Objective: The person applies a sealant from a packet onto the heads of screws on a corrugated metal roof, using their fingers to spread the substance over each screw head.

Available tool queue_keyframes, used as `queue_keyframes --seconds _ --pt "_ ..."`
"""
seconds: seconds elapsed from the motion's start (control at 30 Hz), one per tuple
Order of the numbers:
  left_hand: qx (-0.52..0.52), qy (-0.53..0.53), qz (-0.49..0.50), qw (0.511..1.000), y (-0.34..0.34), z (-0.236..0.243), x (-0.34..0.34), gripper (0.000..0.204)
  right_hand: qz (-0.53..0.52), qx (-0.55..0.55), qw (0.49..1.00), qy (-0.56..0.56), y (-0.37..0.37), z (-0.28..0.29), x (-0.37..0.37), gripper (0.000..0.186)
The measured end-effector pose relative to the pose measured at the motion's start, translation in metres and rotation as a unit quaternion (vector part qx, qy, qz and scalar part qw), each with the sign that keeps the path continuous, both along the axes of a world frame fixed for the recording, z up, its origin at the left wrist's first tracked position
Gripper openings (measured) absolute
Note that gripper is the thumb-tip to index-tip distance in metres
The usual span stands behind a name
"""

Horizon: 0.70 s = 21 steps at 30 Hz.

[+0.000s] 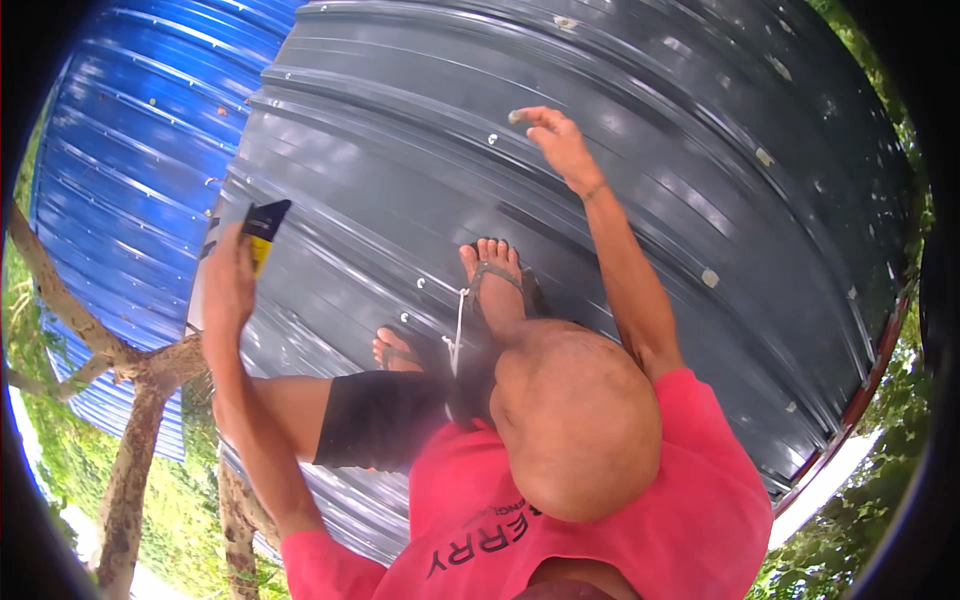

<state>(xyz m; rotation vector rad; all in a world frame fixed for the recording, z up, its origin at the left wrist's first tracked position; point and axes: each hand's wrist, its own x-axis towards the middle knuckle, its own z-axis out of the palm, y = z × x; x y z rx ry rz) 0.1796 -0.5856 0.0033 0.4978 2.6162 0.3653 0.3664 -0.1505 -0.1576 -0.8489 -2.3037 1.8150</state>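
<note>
From my station I see the left hand [230, 280] out at the left edge of the grey roof, its fingers closed around a dark-blue-and-yellow packet [264, 224] that sticks out past them toward the sheeting. The right hand [563, 152] reaches forward over the ribbed grey roofing sheets [390, 190], fingers loosely curled, with a small greyish lump [515, 117] at the foremost fingertip; I can't tell whether it is pinched or merely stuck there. Just beside that fingertip, a pale-ringed roofing screw [492, 139] sits in the sheet.

Below, I make out two feet in flip-flops [497, 273] on the metal, and a white cord [460, 320] hanging by the nearer strap. More screws [421, 283] dot the sheet just left of the feet. Off to my left lies a blue ribbed roof [150, 130], with a forked tree branch [145, 375] in front of its lower part.
</note>
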Motion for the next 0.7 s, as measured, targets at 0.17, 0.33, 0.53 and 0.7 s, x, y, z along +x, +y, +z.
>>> queue_keyframes --seconds 0.17,0.33,0.53,0.7 --pt "0.051 0.009 0.004 0.999 -0.015 0.021 -0.016 0.031 0.156 0.183 0.968 -0.065 -0.004 -0.071 -0.022 0.039" --pt "0.045 -0.005 -0.047 0.998 -0.006 0.011 -0.012 0.03 0.176 0.215 0.95 -0.141 0.004 -0.111 -0.024 0.044" --pt "0.019 -0.01 -0.026 0.999 -0.023 0.014 -0.009 0.029 0.194 0.277 0.92 -0.2 -0.015 -0.1 -0.026 0.05" --pt "0.017 -0.021 -0.028 0.999 -0.023 0.014 -0.014 0.028 0.186 0.334 0.901 -0.206 -0.003 -0.099 -0.008 0.051"
